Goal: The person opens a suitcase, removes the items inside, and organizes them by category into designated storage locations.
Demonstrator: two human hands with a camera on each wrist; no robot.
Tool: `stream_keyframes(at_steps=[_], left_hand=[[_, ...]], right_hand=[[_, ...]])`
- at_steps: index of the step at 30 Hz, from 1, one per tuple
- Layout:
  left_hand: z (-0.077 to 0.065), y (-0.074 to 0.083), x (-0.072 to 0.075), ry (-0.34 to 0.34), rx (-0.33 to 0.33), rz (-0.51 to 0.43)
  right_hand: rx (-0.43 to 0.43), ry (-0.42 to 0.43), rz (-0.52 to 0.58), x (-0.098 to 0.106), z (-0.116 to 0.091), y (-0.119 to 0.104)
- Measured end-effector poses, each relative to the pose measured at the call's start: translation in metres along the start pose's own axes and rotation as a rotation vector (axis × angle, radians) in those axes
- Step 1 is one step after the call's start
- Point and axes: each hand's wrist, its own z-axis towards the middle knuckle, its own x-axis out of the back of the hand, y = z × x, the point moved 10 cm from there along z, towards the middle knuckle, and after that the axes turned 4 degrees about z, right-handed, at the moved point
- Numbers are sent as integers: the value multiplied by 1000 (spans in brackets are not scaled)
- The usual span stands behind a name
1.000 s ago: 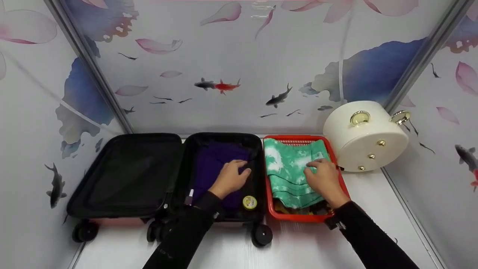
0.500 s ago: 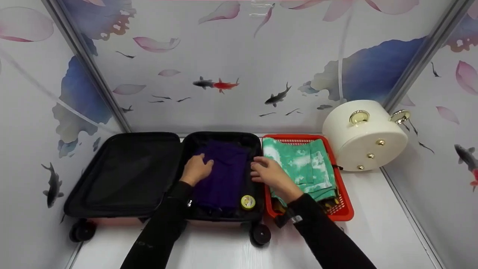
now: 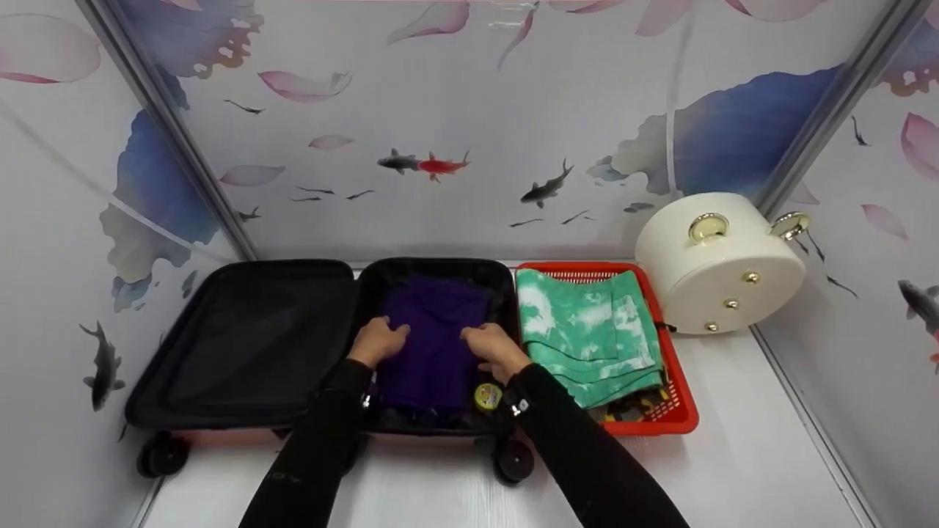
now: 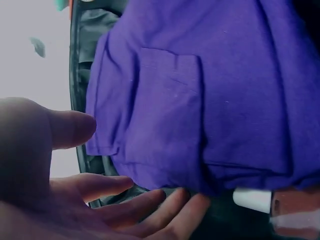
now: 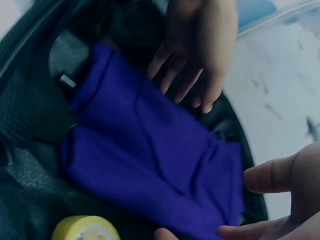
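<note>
A folded purple garment (image 3: 433, 345) lies in the black-lined half of a suitcase (image 3: 440, 265). At its left edge is my left hand (image 3: 378, 341); in the left wrist view the fingers (image 4: 135, 207) stretch along the cloth's border, thumb apart. My right hand (image 3: 497, 348) reaches to the opposite edge, and the right wrist view shows its thumb (image 5: 270, 175) and fingers spread around a corner of the cloth. Just below the right hand sits a round yellow tin (image 3: 488, 396). A small bottle with a white cap (image 4: 252, 199) lies beside the garment, near the left fingertips.
The suitcase's other half (image 3: 257, 345) lies opened out to the left. On the right stands a red basket (image 3: 682, 411) holding a folded green tie-dye cloth (image 3: 587, 330) over darker fabric. A round cream case (image 3: 719, 264) leans by the back wall (image 3: 455, 220).
My right hand has left the green cloth in the basket and moved left to the purple garment's right edge. My left hand has shifted left to its other edge.
</note>
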Motion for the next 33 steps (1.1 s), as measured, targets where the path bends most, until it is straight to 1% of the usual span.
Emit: stream_keyframes(at_steps=[2, 5, 7, 9, 12, 14, 16, 18, 20, 23, 27, 31, 33], left_hand=[[-16, 8, 5, -5, 6, 3], [-39, 23, 11, -10, 9, 6], [-52, 34, 15, -1, 6, 35], [-55, 37, 16, 12, 2, 53], [-53, 39, 17, 33, -2, 73], [-50, 38, 17, 47, -1, 87], [-50, 40, 19, 58, -1, 96], [-44, 38, 18, 63, -1, 92], [-40, 37, 17, 61, -7, 64], [-22, 27, 9, 54, -16, 31], [-9, 23, 2, 57, -35, 42], [-7, 27, 1, 74, -65, 37], [-12, 32, 6, 97, -80, 26]], right_hand=[[-17, -19, -7, -4, 5, 6], [-16, -28, -13, -6, 9, 13], [-8, -21, -20, -5, 11, 15], [-7, -9, -30, -3, 13, 16], [-5, 5, -62, 0, 15, 17], [-1, 14, -83, 1, 16, 18], [10, 17, -97, 1, 16, 17], [19, 20, -93, 1, 17, 15], [30, 15, -69, -1, 17, 13], [40, -18, 14, -6, 17, 11], [45, -72, 99, -14, 17, 12], [66, -103, 84, -17, 18, 10], [81, -113, 69, -17, 18, 8]])
